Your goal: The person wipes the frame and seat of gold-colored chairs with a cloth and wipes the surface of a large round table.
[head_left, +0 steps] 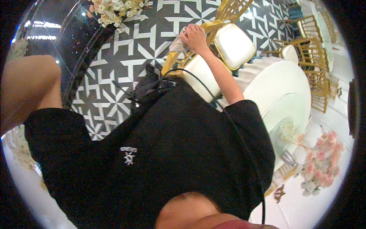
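Observation:
My right hand (195,37) is closed around a greyish cloth (178,44), at the top of a gold chair's back. That gold chair (169,63) has a white seat (199,72), partly hidden behind my black shirt. Right beside it stands a second gold chair with a white cushion (235,45), and its curved frame comes close to my fingers. My left arm (34,82) is bent at the left edge. The left hand itself lies outside the picture.
A round white table (282,82) with a glass turntable (289,108) stands at the right, a pink flower arrangement (322,164) beyond it. More gold chairs (310,49) line its far side. White flowers (118,9) border a dark glossy platform (65,23) at the far left. A black cable (202,82) crosses my shirt.

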Available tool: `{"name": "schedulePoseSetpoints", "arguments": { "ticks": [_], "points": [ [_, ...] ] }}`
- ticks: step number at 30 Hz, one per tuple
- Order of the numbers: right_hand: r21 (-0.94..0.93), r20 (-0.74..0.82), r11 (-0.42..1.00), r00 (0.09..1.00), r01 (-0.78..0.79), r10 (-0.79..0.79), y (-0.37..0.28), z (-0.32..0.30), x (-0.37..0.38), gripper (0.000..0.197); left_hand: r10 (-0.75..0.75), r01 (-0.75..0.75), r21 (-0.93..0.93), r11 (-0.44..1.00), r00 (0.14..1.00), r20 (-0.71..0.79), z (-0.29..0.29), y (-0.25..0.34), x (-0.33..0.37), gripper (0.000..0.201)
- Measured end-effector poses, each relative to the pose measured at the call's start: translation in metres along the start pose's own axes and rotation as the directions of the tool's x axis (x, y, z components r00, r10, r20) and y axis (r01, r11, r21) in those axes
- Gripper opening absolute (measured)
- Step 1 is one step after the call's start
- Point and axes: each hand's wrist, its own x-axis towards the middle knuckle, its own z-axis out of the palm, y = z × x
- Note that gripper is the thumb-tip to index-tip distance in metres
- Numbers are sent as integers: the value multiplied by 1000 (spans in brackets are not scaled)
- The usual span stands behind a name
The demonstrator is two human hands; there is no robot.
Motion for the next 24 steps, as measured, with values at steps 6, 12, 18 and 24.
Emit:
{"name": "schedulePoseSetpoints", "arguments": {
  "ticks": [6,12,18,24],
  "points": [
    [-186,23,981,998,-45,50,84,-10,6,38,-10,10,22,1000,1000,14,-2,6,-5,29],
    [-286,72,955,992,-81,106,126,-10,9,33,-28,28,4,1000,999,-30,4,11,10,31],
    [-153,-95,985,994,-74,60,66,-3,2,28,-37,37,6,999,999,3,9,7,10,33],
    [-34,81,996,993,88,-85,67,-7,-17,18,-46,46,-3,999,999,-5,12,20,22,35]
  ]
}}
